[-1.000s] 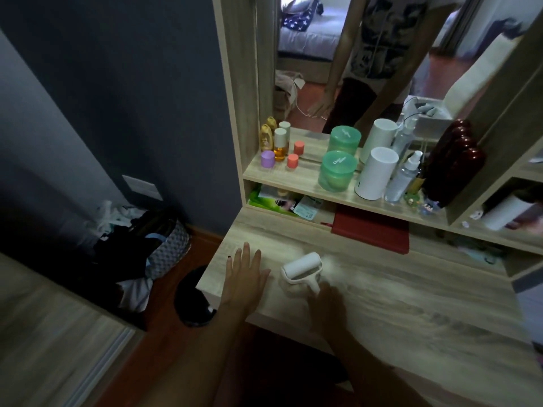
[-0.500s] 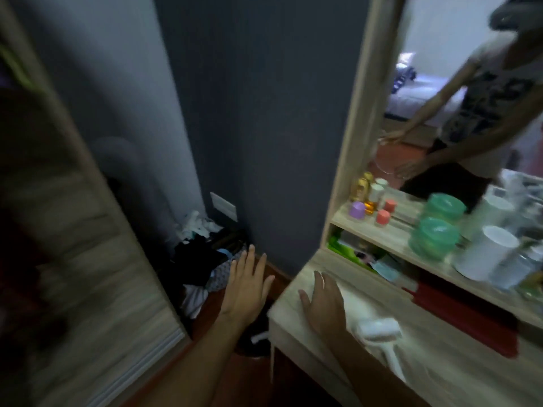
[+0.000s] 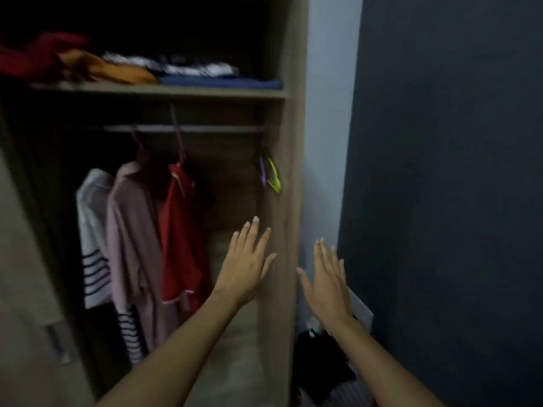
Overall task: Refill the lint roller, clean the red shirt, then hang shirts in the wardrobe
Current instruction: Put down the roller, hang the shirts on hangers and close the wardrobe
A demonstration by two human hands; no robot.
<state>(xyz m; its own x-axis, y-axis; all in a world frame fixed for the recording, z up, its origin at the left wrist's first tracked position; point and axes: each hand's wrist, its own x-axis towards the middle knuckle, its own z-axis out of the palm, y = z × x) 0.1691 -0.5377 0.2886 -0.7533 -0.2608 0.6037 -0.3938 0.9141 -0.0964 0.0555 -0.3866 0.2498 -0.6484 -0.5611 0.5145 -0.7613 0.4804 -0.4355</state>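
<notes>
An open wooden wardrobe (image 3: 289, 177) fills the left of the view. On its rail (image 3: 205, 129) hang a red shirt (image 3: 179, 239), a pinkish shirt (image 3: 132, 245) and a white striped shirt (image 3: 92, 245). Empty purple and green hangers (image 3: 270, 173) hang at the rail's right end. My left hand (image 3: 245, 267) is raised with straight spread fingers in front of the wardrobe's right side, holding nothing. My right hand (image 3: 329, 280) is raised beside it, fingers straight, empty. The lint roller is out of view.
Folded clothes (image 3: 117, 67) lie on the wardrobe's upper shelf (image 3: 164, 91). A dark wall (image 3: 440, 171) stands to the right. A heap of dark laundry (image 3: 320, 368) sits on the floor between wardrobe and wall.
The view has swung left from the dressing table to the wardrobe. My right hand let go of the lint roller on the table; both hands are now raised and empty.
</notes>
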